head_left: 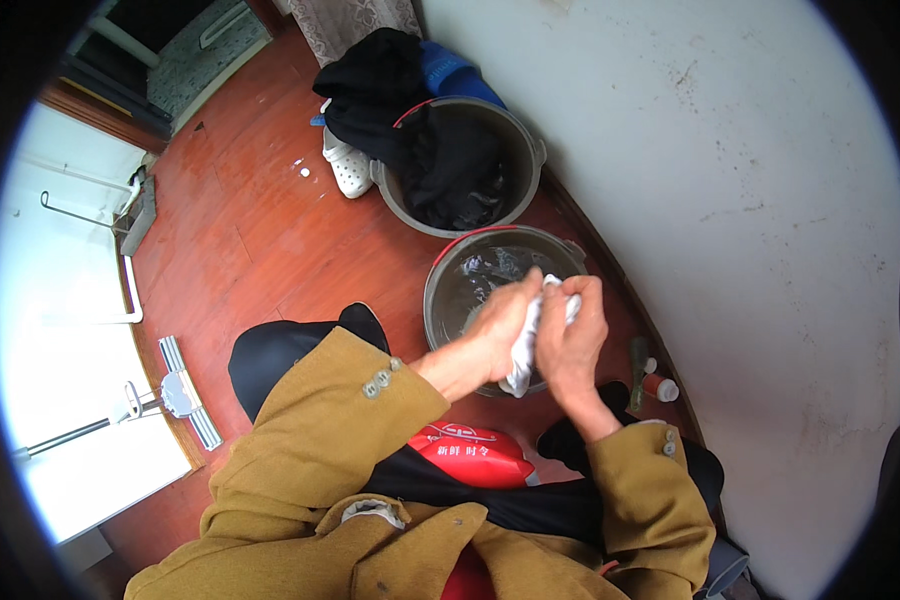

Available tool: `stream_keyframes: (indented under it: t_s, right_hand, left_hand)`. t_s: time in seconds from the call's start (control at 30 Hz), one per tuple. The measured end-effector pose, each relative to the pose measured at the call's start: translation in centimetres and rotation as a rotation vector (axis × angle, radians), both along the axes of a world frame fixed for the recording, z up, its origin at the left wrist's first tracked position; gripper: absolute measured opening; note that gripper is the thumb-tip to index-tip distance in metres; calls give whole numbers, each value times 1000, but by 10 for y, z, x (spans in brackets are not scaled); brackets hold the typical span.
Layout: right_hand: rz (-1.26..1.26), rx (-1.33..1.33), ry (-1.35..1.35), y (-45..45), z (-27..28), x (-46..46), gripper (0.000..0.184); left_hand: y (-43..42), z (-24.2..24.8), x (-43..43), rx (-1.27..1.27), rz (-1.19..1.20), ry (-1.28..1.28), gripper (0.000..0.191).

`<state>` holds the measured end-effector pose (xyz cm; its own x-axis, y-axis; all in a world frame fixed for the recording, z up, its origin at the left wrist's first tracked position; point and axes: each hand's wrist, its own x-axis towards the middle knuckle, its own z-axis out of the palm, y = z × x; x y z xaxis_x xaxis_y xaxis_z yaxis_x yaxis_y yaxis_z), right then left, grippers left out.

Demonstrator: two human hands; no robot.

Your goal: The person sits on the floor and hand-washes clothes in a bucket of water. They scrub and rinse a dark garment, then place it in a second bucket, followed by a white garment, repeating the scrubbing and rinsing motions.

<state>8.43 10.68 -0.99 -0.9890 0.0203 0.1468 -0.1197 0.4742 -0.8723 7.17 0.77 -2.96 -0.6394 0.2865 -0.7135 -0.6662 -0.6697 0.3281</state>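
Observation:
Both hands hold a white wet-looking cloth (pixel 526 346) above a grey bucket of water (pixel 429 300) with a red handle. My left hand (pixel 501 322) grips the cloth's left side, its thumb up near the cloth's upper end. On the other side my right hand (pixel 574 330) is closed around the cloth, knuckles towards the wall. The cloth's lower end hangs out between the hands over the near rim. Beyond stands a second grey bucket (pixel 534 180), with black clothing (pixel 450 165) inside it and draped over its far left rim.
A white clog (pixel 347 166) and a blue item (pixel 457 73) lie by the far bucket. A red and white bottle (pixel 660 388) rests near the wall (pixel 720 187) at right. A red bag (pixel 469 455) lies between my legs. A squeeze mop (pixel 180 394) is at left.

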Motion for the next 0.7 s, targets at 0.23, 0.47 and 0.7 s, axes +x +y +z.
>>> stream_keyframes:
  t_s: [0.23, 0.47, 0.7]
  right_hand:
    - [-61, 10, -30, 10, -12, -14, 21]
    - [234, -681, -932, 36, -11, -35, 39]
    - [253, -488, -827, 45, 7, -40, 33]
  left_hand:
    - [2, -1, 2, 15, -44, 17, 35]
    - [-13, 1, -9, -161, -15, 236, 22]
    - [-33, 3, -15, -422, -136, 458, 17]
